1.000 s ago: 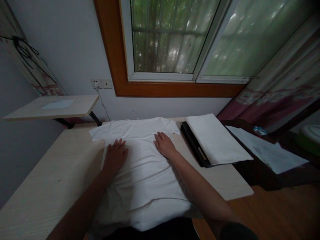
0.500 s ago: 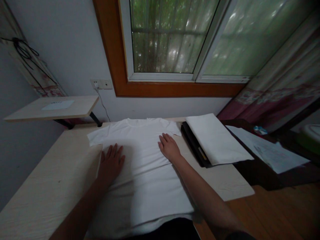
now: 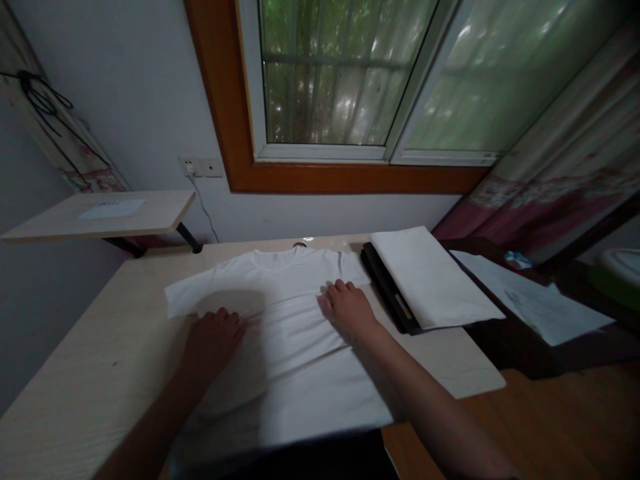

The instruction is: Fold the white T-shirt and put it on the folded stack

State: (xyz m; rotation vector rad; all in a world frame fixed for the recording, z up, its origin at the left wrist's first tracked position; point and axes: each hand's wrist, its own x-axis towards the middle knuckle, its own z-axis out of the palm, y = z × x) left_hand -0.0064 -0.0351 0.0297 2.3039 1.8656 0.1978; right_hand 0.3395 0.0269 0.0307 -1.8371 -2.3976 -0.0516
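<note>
A white short-sleeved T-shirt [image 3: 293,333] lies spread on the table, its neckline toward the wall and its hem at the near edge. Creases run across its middle. My left hand [image 3: 215,340] is at the shirt's left side below the sleeve, fingers curled and closed on the cloth. On the opposite side my right hand [image 3: 349,307] grips the cloth below the right sleeve with bent fingers. The fingertips of both hands are partly hidden.
A black folder [image 3: 393,293] with white paper [image 3: 435,277] on top lies right of the shirt. A raised shelf [image 3: 165,207] stands at the back left. A small round object [image 3: 300,245] sits behind the collar. More sheets [image 3: 530,297] lie on a dark surface at right.
Both hands have gone from lying flat to curled on the cloth. The shirt's upper part has shifted toward me, baring the table's back strip and a small round object.
</note>
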